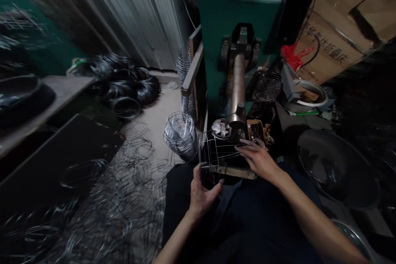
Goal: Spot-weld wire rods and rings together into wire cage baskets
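Observation:
A thin wire frame [217, 150], shaped like a small open basket, sits at the front of the green machine, below its thick metal cylinder arm [238, 90]. My left hand [201, 192] has its fingers and thumb curved around the near left corner of the frame. My right hand [260, 160] grips the frame's right side, its fingers reaching over the wires under the end of the arm; the thumb is hidden. A wooden strip [236, 172] lies below the frame, near my lap. Left of the frame stands a stack of wire rings [180, 135].
The green machine [213, 29] carries switches on its top panel. Loose wire rings [120, 210] cover the floor at left, with black wire coils [133, 78] behind. At right are a large dark bowl [337, 169], a small fan [268, 86] and a cardboard box [334, 45].

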A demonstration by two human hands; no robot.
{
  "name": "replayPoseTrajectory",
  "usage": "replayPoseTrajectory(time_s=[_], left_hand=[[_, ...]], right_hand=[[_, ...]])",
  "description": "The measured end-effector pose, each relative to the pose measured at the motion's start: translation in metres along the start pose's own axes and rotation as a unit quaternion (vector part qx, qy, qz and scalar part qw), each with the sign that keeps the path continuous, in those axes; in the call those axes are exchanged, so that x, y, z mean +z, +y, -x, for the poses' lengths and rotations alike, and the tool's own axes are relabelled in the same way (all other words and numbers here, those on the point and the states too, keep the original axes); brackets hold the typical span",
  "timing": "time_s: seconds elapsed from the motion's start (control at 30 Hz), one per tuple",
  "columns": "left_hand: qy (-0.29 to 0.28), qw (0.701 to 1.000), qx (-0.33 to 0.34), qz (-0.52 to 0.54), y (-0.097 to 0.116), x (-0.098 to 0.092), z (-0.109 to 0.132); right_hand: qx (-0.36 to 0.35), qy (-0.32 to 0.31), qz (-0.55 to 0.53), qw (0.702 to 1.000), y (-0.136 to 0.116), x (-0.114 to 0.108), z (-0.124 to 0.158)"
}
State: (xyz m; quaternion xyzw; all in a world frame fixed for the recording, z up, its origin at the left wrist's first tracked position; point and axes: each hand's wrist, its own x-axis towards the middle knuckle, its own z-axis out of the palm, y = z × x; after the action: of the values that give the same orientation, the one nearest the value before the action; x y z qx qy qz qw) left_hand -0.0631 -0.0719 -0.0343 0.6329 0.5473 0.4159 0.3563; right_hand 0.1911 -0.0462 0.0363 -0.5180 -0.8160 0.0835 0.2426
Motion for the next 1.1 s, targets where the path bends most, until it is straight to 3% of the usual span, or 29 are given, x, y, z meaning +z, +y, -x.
replayPoseTrajectory(time_s=[0.23, 0.57, 0.83, 1.1], left_hand=[[0.027, 0.999, -0.002, 0.022, -0.002, 0.002, -0.008], [0.033, 0.999, -0.015, 0.039, -0.007, 0.005, -0.019], [0.022, 0.996, -0.004, 0.086, -0.007, 0.005, -0.027], [0.025, 1.000, 0.006, 0.013, 0.006, -0.008, -0.042]], right_hand=[[-0.033, 0.083, -0.034, 0.995, -0.004, -0.003, -0.012], [-0.035, 0.098, -0.034, 0.994, 0.001, 0.002, -0.028], [-0.008, 0.139, -0.021, 0.990, 0.000, 0.013, -0.027], [0.038, 0.202, -0.050, 0.977, 0.008, 0.009, -0.031]])
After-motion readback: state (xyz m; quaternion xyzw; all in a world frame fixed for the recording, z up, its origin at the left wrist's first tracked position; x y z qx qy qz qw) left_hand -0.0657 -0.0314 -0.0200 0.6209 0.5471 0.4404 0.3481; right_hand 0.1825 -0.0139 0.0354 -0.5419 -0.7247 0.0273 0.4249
